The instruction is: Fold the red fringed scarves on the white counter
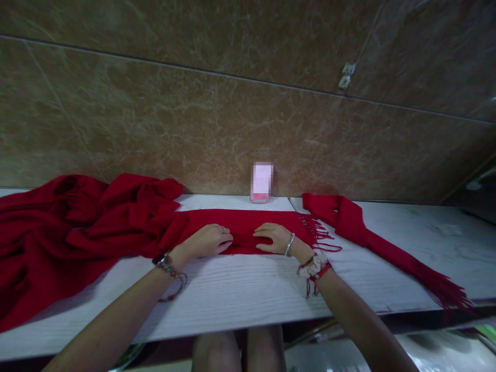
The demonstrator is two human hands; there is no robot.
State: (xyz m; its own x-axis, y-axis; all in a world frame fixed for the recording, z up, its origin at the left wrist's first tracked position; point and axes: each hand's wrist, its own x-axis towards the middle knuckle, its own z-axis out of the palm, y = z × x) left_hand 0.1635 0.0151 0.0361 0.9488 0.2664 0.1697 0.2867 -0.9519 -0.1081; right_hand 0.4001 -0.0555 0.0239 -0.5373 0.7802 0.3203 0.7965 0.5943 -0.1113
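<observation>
A long red scarf [242, 217] lies folded into a flat strip on the white table, its fringe [318, 232] at the right end. Its left part spreads into a loose, crumpled heap [77, 222]. My left hand [211, 240] rests on the strip, fingers close together and pointing right, with nothing visibly gripped. My right hand [273, 238] lies on the strip nearer the fringe, fingers slightly apart and pointing left. A gap of red cloth separates the hands. To the right, another red fringed piece [368, 237] lies at a slant, its fringe near the front edge.
A pink and white blurred object [262, 183] stands at the back of the white table [240, 294], against the brown tiled wall [217, 129]. A small white fixture [346, 76] is on the wall. My knees show below the table's front edge.
</observation>
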